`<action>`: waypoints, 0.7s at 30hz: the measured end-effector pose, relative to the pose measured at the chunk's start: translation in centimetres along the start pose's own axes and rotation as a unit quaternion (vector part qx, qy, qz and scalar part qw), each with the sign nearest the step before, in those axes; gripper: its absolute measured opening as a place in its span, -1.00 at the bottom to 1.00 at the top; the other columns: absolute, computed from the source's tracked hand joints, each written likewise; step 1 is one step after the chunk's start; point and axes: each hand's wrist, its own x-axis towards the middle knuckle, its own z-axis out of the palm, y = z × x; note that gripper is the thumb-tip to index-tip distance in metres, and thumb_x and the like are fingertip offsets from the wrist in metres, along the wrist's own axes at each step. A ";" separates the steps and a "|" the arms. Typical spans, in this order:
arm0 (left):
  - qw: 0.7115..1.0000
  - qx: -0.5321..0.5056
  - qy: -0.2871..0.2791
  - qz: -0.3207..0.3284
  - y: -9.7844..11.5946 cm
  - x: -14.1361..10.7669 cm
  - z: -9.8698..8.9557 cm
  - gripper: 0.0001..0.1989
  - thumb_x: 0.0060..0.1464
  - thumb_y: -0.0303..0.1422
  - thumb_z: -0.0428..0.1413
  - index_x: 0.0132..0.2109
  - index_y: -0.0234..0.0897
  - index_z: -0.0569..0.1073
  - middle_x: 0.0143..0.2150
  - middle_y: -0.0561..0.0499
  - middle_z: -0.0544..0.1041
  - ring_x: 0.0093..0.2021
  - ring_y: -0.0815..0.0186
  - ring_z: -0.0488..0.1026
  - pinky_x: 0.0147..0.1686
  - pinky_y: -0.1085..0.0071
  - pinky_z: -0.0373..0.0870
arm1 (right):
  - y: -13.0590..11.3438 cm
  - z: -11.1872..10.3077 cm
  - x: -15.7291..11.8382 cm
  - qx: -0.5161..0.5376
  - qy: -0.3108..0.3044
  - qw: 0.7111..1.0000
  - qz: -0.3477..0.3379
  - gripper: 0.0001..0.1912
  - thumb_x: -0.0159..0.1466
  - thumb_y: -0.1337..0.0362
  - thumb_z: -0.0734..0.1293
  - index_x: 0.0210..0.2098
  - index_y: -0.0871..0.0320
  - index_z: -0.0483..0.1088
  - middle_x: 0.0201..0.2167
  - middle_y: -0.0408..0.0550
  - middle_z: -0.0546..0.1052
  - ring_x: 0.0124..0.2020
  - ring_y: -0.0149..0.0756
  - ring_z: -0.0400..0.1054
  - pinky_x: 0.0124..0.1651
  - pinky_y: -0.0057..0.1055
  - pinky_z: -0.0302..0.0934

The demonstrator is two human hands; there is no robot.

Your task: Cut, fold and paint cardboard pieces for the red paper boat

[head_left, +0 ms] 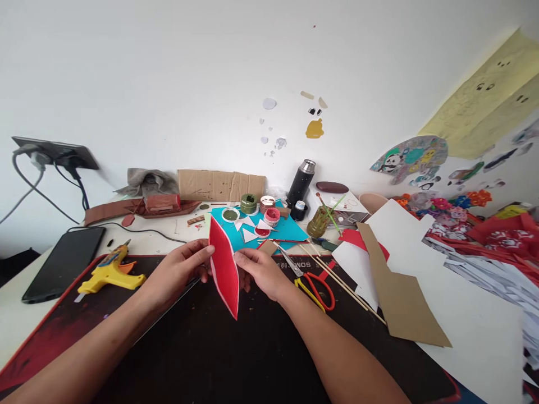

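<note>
A red piece of card (223, 266) with ridged lines and pale edges stands on edge between my hands above the dark mat. My left hand (181, 264) pinches its left side between thumb and fingers. On its right side my right hand (260, 269) grips it the same way, the fingertips partly hidden behind it. Scissors (305, 275) with red and yellow handles lie just right of my right hand. To the left of my left hand rests a yellow glue gun (112, 274).
Paint jars (249, 203) and white paper triangles sit on blue paper (290, 229). A brown model boat (162, 207) and a black phone (65, 265) lie left. Wooden sticks (343, 286), cut cardboard (400, 297) and white sheets (471, 325) are on the right. A black flask (301, 182) stands behind.
</note>
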 end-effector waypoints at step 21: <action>0.987 -0.102 0.114 0.041 -0.3 1.0 -1.3 -0.59 0.01 -0.20 0.55 -0.07 -0.24 0.63 -0.19 -0.02 0.70 -0.29 0.29 0.65 -0.25 0.42 0.69 | -0.1 -0.7 0.5 -0.014 0.081 0.994 -0.072 -0.33 0.32 -0.27 0.50 0.10 0.18 0.55 -0.41 -0.21 0.50 -0.58 -0.40 0.41 -0.58 -0.47 0.24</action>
